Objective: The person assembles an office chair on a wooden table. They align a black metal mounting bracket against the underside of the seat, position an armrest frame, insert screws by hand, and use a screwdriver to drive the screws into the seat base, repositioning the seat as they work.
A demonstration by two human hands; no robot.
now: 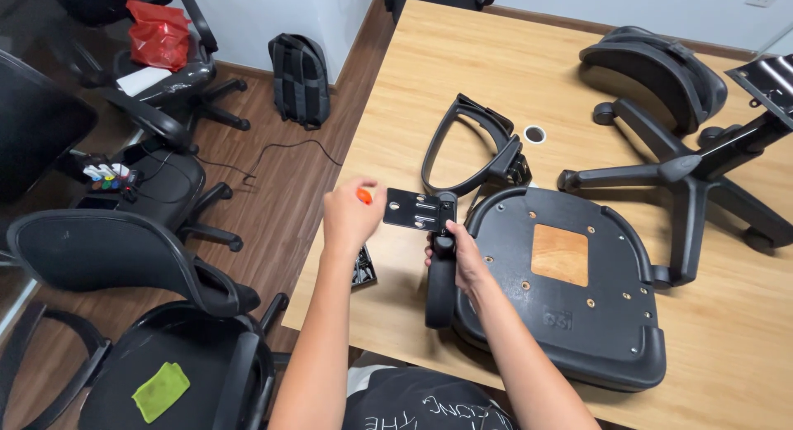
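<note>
An upturned black chair seat (570, 298) with a bare wooden square in its middle lies on the wooden table (446, 83). My right hand (459, 255) grips a black armrest (442, 285) against the seat's left edge, its flat mounting plate (417, 209) pointing up. My left hand (351, 215) is closed around an orange-handled tool (364, 196) just left of that plate. A second black armrest (475, 149) lies loose behind the seat.
A five-star wheeled chair base (686, 170) and a black backrest (652, 71) lie at the table's far right. A small white ring (534, 134) sits mid-table. Black office chairs (157, 265) stand on the floor at left, with a backpack (299, 79) by the wall.
</note>
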